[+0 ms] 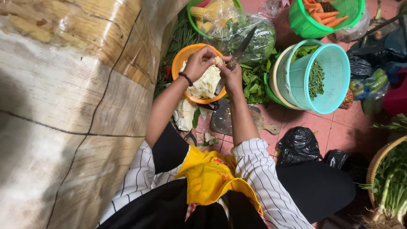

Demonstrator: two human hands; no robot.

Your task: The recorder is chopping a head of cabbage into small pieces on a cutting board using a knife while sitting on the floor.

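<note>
My left hand [198, 62], a dark band on its wrist, pinches a pale piece of cabbage [218, 60] above an orange bowl [181, 57]. The bowl holds several cut cabbage pieces [207, 84]. My right hand [231, 76] is touching the left and grips a knife [239, 51], its blade pointing up and away from me. Below the bowl, a larger chunk of cabbage [185, 114] lies on the red tile floor beside a grey cutting board [224, 122].
A teal colander [335, 63] of chopped green beans sits to the right. Behind are a green basket of carrots [309, 25], a bag of leafy greens [254, 40], corn [203, 12] and long beans [180, 38]. Black bags [299, 145] and a woven basket [375, 165] lie right; a plastic-covered wooden surface [63, 106] fills the left.
</note>
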